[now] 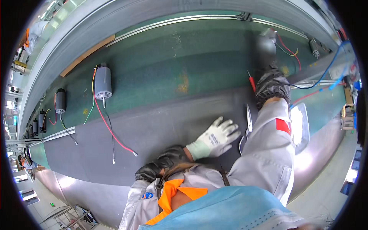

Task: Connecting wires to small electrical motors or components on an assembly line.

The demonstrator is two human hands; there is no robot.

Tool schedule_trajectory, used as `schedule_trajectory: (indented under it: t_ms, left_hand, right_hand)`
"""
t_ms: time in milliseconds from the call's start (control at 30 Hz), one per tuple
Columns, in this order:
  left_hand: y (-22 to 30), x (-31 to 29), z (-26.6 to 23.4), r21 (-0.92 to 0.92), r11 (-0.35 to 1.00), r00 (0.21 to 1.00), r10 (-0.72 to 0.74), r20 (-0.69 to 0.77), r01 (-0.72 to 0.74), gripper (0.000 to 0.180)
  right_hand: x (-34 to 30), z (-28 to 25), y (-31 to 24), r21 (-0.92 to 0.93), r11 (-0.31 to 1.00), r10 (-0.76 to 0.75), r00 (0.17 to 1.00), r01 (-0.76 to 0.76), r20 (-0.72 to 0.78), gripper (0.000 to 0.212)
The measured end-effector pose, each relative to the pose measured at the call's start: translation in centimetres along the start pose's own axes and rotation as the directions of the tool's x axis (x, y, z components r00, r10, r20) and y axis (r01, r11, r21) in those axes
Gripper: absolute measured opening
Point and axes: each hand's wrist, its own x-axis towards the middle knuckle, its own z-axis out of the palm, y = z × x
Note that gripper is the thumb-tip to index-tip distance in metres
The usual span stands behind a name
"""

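My left hand (216, 138), in a white glove, hovers over or rests on the dark grey mat (96, 157); I cannot tell which. Its fingers are spread and hold nothing. Stretched far forward, my right hand (265, 53) is smeared by motion, so its fingers cannot be made out. It is at a silvery cylindrical motor (269, 33) with red, green and yellow wires (293, 53). Between my hands lie scissors (249, 122), partly hidden by my right sleeve. A thin red-handled pointed tool (251, 81) lies beside my right wrist.
A grey motor (103, 82) with long trailing wires lies on the green belt at left. Several more motors, one a dark motor (60, 101), line up farther left. A white tray (300, 128) is right of my forearm. A metal rail (161, 9) crosses overhead; blue cable (326, 73) hangs at right.
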Motion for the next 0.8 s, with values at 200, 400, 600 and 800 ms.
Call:
schedule_trajectory:
  t_ms: [200, 400, 600, 800]
  left_hand:
    - [-4.1, -1.7, 0.5, -0.200, 0.945, 0.588, -0.318, -0.743, 0.258, 0.047]
    - [-7.5, -6.2, -4.9, -0.235, 0.861, 0.427, -0.440, -0.790, 0.451, 0.056]
    - [-1.7, -13.7, -5.3, -0.037, 0.752, 0.647, -0.590, -0.483, 0.658, 0.067]
    - [-0.4, -17.1, -5.1, -0.219, 0.896, 0.774, -0.444, -0.451, 0.387, 0.061]
  right_hand:
    - [-19.7, -0.8, -0.6, -0.724, 0.592, 0.018, 0.892, 0.355, 0.452, 0.050]
    - [-54.4, -7.1, -1.8, -0.300, 0.105, -0.355, 0.317, 0.948, 0.879, 0.066]
    - [-63.4, -9.6, -7.9, -0.003, 0.439, -0.127, 0.065, 0.899, 0.990, 0.065]
    - [-56.6, -2.7, -4.8, 0.112, -0.030, -0.376, -0.115, 0.993, 0.919, 0.057]
